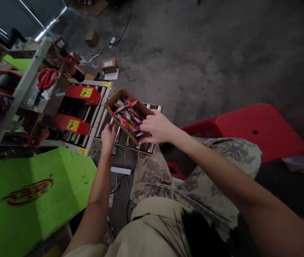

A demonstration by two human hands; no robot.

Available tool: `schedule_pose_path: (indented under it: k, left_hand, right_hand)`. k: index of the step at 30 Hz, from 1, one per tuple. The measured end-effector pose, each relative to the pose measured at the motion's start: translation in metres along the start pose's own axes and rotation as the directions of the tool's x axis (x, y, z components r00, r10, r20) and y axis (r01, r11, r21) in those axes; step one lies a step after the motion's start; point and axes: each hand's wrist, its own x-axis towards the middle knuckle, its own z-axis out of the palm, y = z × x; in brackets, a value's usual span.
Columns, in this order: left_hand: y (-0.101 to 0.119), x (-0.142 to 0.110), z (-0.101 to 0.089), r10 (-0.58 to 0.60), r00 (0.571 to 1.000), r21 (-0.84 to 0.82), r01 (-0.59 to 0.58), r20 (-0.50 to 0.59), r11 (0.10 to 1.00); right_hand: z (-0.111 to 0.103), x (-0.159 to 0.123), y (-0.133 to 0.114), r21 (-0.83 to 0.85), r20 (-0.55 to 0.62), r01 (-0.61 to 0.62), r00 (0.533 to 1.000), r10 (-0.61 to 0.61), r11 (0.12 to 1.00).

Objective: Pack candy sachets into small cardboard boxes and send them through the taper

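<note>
An open cardboard box [125, 132] filled with small colourful packets [129, 116], mostly pink and purple, sits tilted over the metal rollers of a short conveyor [150, 148]. My right hand [157, 126] grips the near right end of the box, thumb low on the outside and fingers over the rim. Beside the box's left side is my left hand [108, 135], its fingers curled closed; whatever they may hold is hidden. A small gap seems to separate it from the box wall.
At left stands a machine with red guards [73, 125] and red-handled scissors [46, 80] on its frame. A green printed sheet [34, 192] lies nearer. Small cartons [109, 65] and cables are on the floor. A red plastic stool [259, 132] is at right.
</note>
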Motion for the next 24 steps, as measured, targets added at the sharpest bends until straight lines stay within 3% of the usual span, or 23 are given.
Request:
schedule_pose_path:
  k: [1, 3, 5, 7, 11, 14, 16, 19, 21, 24]
  left_hand:
    - [0.009, 0.009, -0.011, 0.158, 0.986, 0.020, -0.158, -0.060, 0.987]
    - [0.031, 0.025, -0.025, 0.404, 0.902, -0.037, -0.414, -0.151, 0.910]
    - [0.055, 0.035, -0.029, 0.556, 0.824, -0.083, -0.565, -0.112, 0.821]
    - [0.074, 0.039, -0.026, 0.625, 0.780, -0.094, -0.624, -0.023, 0.776]
    - [0.081, 0.033, -0.015, 0.622, 0.782, -0.101, -0.623, -0.044, 0.776]
    - [0.072, 0.030, -0.017, 0.592, 0.804, -0.124, -0.594, -0.060, 0.795]
    - [0.068, 0.030, -0.022, 0.591, 0.807, -0.120, -0.587, -0.005, 0.801]
    - [0.074, 0.029, -0.026, 0.584, 0.780, -0.059, -0.588, 0.222, 0.807]
    - [0.083, 0.030, -0.025, 0.518, 0.755, 0.015, -0.571, 0.402, 0.821]
    - [0.095, 0.035, -0.020, 0.407, 0.763, 0.101, -0.519, 0.502, 0.849]
  right_hand:
    - [0.005, 0.000, -0.007, 0.004, -0.074, 0.007, 0.997, -0.007, 1.000]
    - [0.013, -0.001, -0.025, 0.016, -0.271, -0.045, 0.961, 0.048, 0.999]
    - [0.015, 0.002, -0.042, 0.036, -0.414, -0.133, 0.900, 0.136, 0.990]
    - [0.014, 0.012, -0.054, 0.054, -0.429, -0.192, 0.882, 0.196, 0.980]
    - [0.022, 0.048, -0.048, 0.109, -0.231, -0.292, 0.922, 0.310, 0.950]
    - [0.048, 0.070, -0.031, 0.147, -0.048, -0.338, 0.936, 0.348, 0.930]
    - [0.067, 0.075, -0.026, 0.167, 0.002, -0.354, 0.933, 0.359, 0.920]
    - [0.083, 0.074, -0.026, 0.223, -0.042, -0.354, 0.927, 0.371, 0.908]
    - [0.085, 0.072, -0.024, 0.285, -0.105, -0.302, 0.934, 0.342, 0.910]
    - [0.078, 0.070, -0.018, 0.404, -0.206, -0.203, 0.930, 0.305, 0.892]
